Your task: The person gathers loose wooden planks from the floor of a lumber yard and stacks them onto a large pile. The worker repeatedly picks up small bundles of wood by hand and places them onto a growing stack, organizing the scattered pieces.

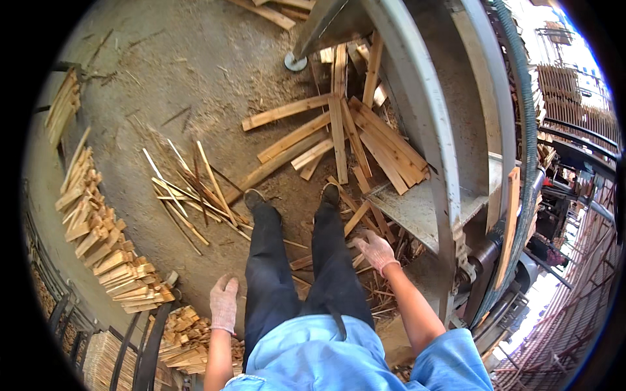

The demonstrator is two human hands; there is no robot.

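My left hand (224, 304), in a pale work glove, hangs beside my left leg with its fingers loosely apart and nothing in them. On the other side, my right hand (374, 251) wears a similar glove and reaches out past my right leg. Its fingers are spread, and I see nothing held. Just beyond it lie short wooden slats (357, 218) on the floor, close to the fingertips. Ahead of my shoes, a fanned heap of boards (337, 133) spreads over the floor. Several wider boards (390, 144) rest with their near ends on a metal ledge (417, 215).
A grey metal machine frame (427, 85) rises at the right, with a ribbed hose (521, 85) and an upright board (508, 228) beyond it. Thin wood strips (195, 195) lie scattered ahead on the left. Stacked wood pieces (104, 251) line the left side, near black rails (124, 352).
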